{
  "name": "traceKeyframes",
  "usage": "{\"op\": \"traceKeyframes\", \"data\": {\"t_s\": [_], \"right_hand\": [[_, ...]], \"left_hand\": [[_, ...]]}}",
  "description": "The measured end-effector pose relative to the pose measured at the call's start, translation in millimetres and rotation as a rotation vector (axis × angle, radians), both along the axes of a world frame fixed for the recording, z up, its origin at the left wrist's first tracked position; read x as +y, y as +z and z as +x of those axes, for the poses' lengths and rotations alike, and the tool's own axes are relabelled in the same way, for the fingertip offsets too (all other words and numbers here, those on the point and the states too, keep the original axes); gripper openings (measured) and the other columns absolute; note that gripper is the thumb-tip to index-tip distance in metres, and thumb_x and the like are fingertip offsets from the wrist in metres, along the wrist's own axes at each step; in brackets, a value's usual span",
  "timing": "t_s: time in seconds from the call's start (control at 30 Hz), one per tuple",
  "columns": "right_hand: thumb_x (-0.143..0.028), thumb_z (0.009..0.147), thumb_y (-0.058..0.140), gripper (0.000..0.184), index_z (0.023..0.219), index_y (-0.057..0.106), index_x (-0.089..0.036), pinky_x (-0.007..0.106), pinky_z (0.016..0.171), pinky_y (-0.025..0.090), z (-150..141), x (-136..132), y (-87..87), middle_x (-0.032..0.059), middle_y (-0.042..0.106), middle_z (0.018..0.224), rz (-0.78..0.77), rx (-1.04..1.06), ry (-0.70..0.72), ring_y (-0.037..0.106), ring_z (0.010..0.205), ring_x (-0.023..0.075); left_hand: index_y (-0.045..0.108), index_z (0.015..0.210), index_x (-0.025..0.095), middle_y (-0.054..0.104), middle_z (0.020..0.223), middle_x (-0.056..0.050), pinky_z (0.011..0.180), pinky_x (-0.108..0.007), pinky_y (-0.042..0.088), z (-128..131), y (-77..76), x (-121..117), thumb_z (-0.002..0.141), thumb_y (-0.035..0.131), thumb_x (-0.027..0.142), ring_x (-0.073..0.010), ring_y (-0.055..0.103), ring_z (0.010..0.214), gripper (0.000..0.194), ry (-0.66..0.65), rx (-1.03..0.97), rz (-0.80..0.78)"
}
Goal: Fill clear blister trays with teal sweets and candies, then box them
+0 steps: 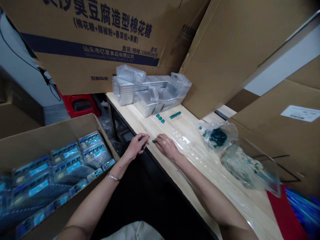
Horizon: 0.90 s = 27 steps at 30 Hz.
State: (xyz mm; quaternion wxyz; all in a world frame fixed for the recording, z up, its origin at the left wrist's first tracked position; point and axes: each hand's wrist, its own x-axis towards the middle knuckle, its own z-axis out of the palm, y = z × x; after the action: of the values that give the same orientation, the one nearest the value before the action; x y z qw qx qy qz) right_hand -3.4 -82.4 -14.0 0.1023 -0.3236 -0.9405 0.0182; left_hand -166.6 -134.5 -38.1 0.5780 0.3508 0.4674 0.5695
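My left hand [137, 145] is closed at the table's near edge, its fingers curled around something dark that I cannot make out. Just to its right, my right hand [166, 146] rests low over the tabletop. Its fingertips pinch a small dark green piece [154, 141]. Beyond the hands, several like green pieces [160, 118] lie in a short line. Farther right, a row of green pieces [175, 115] sits end to end. A clear plastic bag [231, 128] on the right holds many more dark green pieces.
Stacked clear plastic trays [160, 95] stand at the table's far end. A clear container [246, 166] of small packets sits on the right. An open carton [103, 141] with blue-labelled packs stands left, near a red stool [81, 103]. Large cardboard [100, 70] walls off the back.
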Motion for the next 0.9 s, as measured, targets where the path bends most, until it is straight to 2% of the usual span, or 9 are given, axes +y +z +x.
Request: {"op": "traceKeyframes", "data": {"t_s": [0.1, 0.2, 0.23, 0.3, 0.4, 0.47, 0.53, 0.73, 0.9], "right_hand": [[-0.012, 0.085, 0.049, 0.018, 0.09, 0.066, -0.014, 0.032, 0.08, 0.046, -1, 1, -2.9, 0.0108, 0.062, 0.088, 0.004, -0.014, 0.023, 0.056, 0.089, 0.0206], [-0.011, 0.08, 0.052, 0.017, 0.087, 0.067, -0.014, 0.032, 0.079, 0.046, 1, 4, -4.6, 0.0092, 0.064, 0.085, -0.088, 0.164, 0.005, 0.058, 0.085, 0.0194], [-0.012, 0.079, 0.054, 0.015, 0.086, 0.067, -0.015, 0.031, 0.077, 0.047, 2, 5, -3.8, 0.0076, 0.065, 0.083, -0.168, 0.271, -0.028, 0.059, 0.081, 0.0181], [-0.019, 0.076, 0.06, 0.011, 0.084, 0.067, -0.017, 0.028, 0.07, 0.048, 4, 8, 0.5, 0.0042, 0.066, 0.077, -0.421, 0.509, -0.109, 0.06, 0.071, 0.015], [-0.031, 0.072, 0.067, 0.022, 0.088, 0.067, -0.017, 0.027, 0.067, 0.05, 8, 8, 11.6, 0.0019, 0.068, 0.076, -0.855, 0.779, -0.167, 0.062, 0.066, 0.0128], [-0.035, 0.069, 0.071, 0.028, 0.091, 0.067, -0.018, 0.028, 0.071, 0.051, 10, 6, 18.7, 0.002, 0.069, 0.076, -1.01, 0.885, -0.181, 0.064, 0.069, 0.0133], [-0.037, 0.067, 0.073, 0.03, 0.09, 0.068, -0.017, 0.029, 0.072, 0.051, 12, 3, 23.4, 0.0026, 0.07, 0.075, -1.053, 0.948, -0.212, 0.065, 0.07, 0.0142], [-0.036, 0.059, 0.078, 0.028, 0.079, 0.071, -0.018, 0.03, 0.07, 0.052, 14, 0, 26.5, 0.001, 0.069, 0.068, -1.007, 1.027, -0.315, 0.065, 0.062, 0.014], [-0.039, 0.061, 0.077, 0.032, 0.085, 0.072, -0.017, 0.032, 0.079, 0.052, 16, 0, 26.7, 0.0033, 0.071, 0.081, -1.114, 1.09, -0.328, 0.066, 0.07, 0.0147]], "left_hand": [[0.057, 0.088, 0.015, 0.053, 0.069, 0.001, 0.029, -0.012, 0.018, -1, -1.2, -2, 0.074, 0.062, 0.046, -0.0039, 0.037, 0.043, 0.034, -0.012, 0.019, 0.003], [0.058, 0.091, 0.015, 0.054, 0.071, 0.0, 0.03, -0.012, 0.019, -1, -1.8, -4, 0.074, 0.061, 0.047, -0.0035, 0.037, 0.043, 0.035, -0.018, 0.033, 0.009], [0.059, 0.093, 0.016, 0.054, 0.072, 0.0, 0.03, -0.012, 0.019, -1, -1.4, -4, 0.075, 0.061, 0.047, -0.0034, 0.037, 0.042, 0.037, -0.026, 0.029, 0.011], [0.059, 0.101, 0.017, 0.054, 0.074, -0.001, 0.03, -0.012, 0.017, 0, 0.4, -4, 0.075, 0.061, 0.047, -0.0033, 0.038, 0.043, 0.04, -0.076, -0.006, 0.012], [0.059, 0.108, 0.018, 0.052, 0.078, -0.001, 0.031, -0.012, 0.014, 4, 4.6, -1, 0.075, 0.062, 0.047, -0.0033, 0.041, 0.045, 0.044, -0.211, -0.136, 0.012], [0.06, 0.104, 0.018, 0.051, 0.079, -0.001, 0.031, -0.012, 0.013, 8, 6.9, 1, 0.074, 0.064, 0.045, -0.0027, 0.042, 0.046, 0.041, -0.255, -0.217, 0.022], [0.06, 0.098, 0.017, 0.05, 0.078, 0.0, 0.031, -0.012, 0.014, 13, 8.1, 2, 0.072, 0.066, 0.044, -0.0021, 0.042, 0.046, 0.038, -0.247, -0.26, 0.032], [0.056, 0.094, 0.018, 0.047, 0.065, 0.004, 0.031, -0.011, 0.014, 24, 12.4, 3, 0.068, 0.071, 0.04, -0.0032, 0.04, 0.044, 0.037, -0.189, -0.267, 0.039], [0.054, 0.091, 0.018, 0.046, 0.06, 0.005, 0.031, -0.011, 0.014, 29, 18.4, 5, 0.07, 0.069, 0.041, -0.0038, 0.039, 0.044, 0.035, -0.138, -0.243, 0.058]]}}
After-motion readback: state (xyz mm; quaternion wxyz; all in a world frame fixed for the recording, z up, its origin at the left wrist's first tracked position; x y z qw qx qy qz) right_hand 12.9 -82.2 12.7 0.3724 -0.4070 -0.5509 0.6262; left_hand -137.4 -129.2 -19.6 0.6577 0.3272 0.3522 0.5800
